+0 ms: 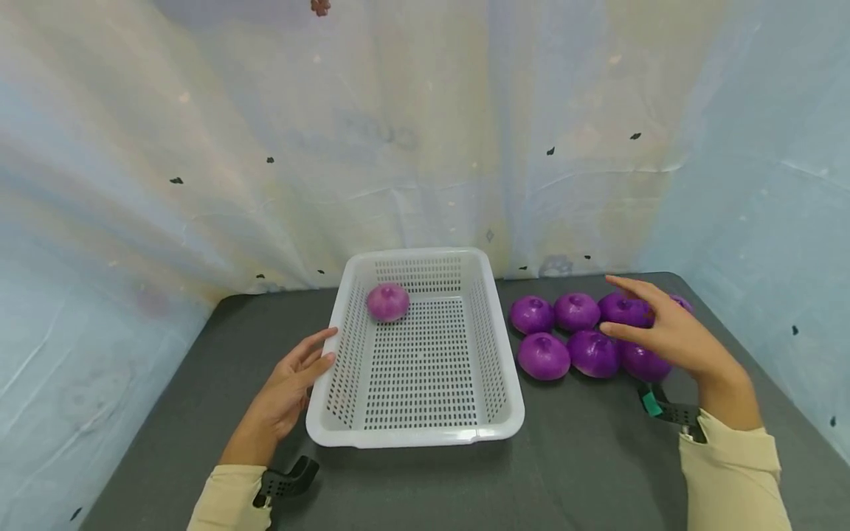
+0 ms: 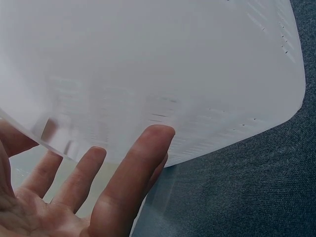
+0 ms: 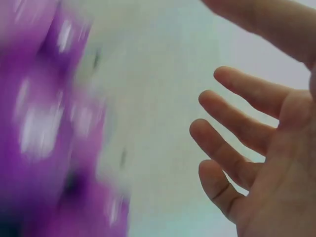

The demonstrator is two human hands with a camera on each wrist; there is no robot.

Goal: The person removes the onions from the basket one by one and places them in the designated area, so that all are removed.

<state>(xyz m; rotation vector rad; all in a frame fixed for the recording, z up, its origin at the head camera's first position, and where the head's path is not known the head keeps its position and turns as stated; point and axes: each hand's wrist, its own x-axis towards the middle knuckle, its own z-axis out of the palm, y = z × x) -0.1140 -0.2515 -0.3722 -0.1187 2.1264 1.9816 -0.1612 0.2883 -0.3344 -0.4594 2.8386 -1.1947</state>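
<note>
A white plastic basket with slotted walls and floor stands mid-table. Inside it, toward the back left corner, lies one purple onion. My left hand holds the basket's left side, fingertips at the rim; in the left wrist view its fingers lie against the outer wall, and one reaches behind the rim. To the right, several more onions sit close together in two rows. Over the right end of these rows hovers my right hand, thumb and fingers spread apart, holding nothing; it partly covers some onions.
A dark grey table bears everything. Behind it hangs a pale patterned sheet, with similar sheeting on both sides. Each wrist wears a black strap. The onions in the right wrist view are blurred.
</note>
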